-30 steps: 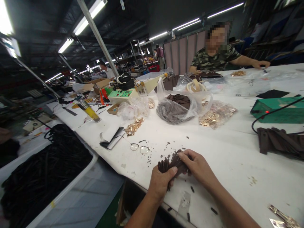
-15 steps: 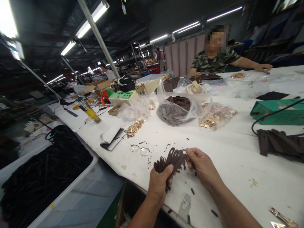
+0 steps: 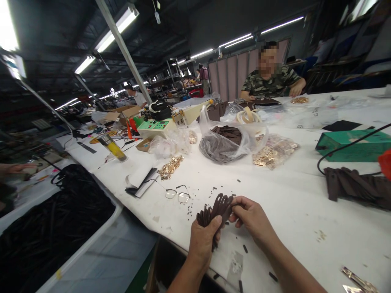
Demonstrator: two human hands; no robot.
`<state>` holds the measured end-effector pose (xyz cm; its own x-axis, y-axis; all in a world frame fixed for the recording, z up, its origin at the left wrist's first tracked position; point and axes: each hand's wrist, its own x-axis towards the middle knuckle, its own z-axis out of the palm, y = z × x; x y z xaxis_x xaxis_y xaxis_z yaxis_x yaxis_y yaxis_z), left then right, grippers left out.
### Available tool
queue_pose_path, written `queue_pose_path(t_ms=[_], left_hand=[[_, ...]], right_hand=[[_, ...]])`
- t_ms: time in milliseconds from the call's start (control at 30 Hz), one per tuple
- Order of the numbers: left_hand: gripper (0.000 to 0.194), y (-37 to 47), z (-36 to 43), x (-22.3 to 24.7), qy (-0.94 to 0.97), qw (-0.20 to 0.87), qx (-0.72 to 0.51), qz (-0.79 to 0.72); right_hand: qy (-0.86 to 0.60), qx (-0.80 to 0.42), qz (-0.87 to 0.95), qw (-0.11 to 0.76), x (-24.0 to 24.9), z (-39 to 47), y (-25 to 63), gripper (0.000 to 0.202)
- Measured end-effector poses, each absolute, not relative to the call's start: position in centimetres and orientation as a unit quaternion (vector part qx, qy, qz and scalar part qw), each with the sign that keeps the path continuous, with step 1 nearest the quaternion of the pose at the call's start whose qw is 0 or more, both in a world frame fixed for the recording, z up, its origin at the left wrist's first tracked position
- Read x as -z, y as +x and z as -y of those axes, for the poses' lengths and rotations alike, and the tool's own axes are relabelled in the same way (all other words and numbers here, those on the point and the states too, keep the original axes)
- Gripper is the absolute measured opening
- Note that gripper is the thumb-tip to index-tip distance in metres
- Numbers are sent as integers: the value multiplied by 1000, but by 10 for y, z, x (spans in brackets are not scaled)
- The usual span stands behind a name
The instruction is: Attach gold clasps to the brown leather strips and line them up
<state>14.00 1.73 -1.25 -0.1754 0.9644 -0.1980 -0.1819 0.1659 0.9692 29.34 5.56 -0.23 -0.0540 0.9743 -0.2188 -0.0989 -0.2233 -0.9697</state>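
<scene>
My left hand point(image 3: 203, 238) is wrapped round a bundle of dark brown strips point(image 3: 222, 206) with slotted, rounded ends, held above the front edge of the white table. The fingers of my right hand point(image 3: 248, 215) are closed at the right side of the bundle, pinching the end of a strip. Small dark cut pieces lie scattered on the table around both hands. Eyeglasses point(image 3: 177, 195) rest to the left of the bundle, near a pile of gold metal parts point(image 3: 170, 167).
Behind are a plastic bag of brown strips point(image 3: 224, 142) and a bag of gold parts point(image 3: 275, 152). A green box point(image 3: 351, 145) and more strips point(image 3: 356, 185) lie right. A bin of black strips point(image 3: 117, 209) stands left. A person point(image 3: 269, 83) sits across the table.
My right hand has moved in closer to the bundle. The person across has drawn an outstretched arm back. The view has shifted slightly, and something red now shows at the right edge.
</scene>
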Motion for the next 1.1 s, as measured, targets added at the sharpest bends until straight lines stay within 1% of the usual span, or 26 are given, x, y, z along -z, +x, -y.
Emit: queue_pose_path(t_ms=[167, 367, 467, 533, 600, 767, 967, 1100], left_hand=[[41, 140, -18, 9, 366, 521, -527, -563], [38, 137, -22, 15, 341, 532, -540, -556], [35, 134, -25, 17, 330, 548, -545, -542], [35, 134, -26, 17, 323, 547, -551, -541], [35, 134, -25, 15, 319, 545, -555, -541], [38, 134, -21, 16, 332, 555, -543, -535], [41, 138, -17, 12, 365, 537, -536, -540], [42, 138, -15, 9, 427, 545, -453, -562]], right_hand=[[-560, -541, 457, 430, 1, -58, 295, 14], [-531, -560, 453, 446, -1, -60, 294, 18], [-542, -543, 463, 443, -4, -60, 294, 19], [-551, -527, 474, 441, -5, -59, 295, 24], [-550, -509, 485, 450, -5, -57, 296, 30], [-513, -483, 509, 493, -1, -57, 297, 36], [-490, -521, 482, 506, 1, -51, 290, 48], [-413, -589, 405, 564, 1, -47, 281, 51]])
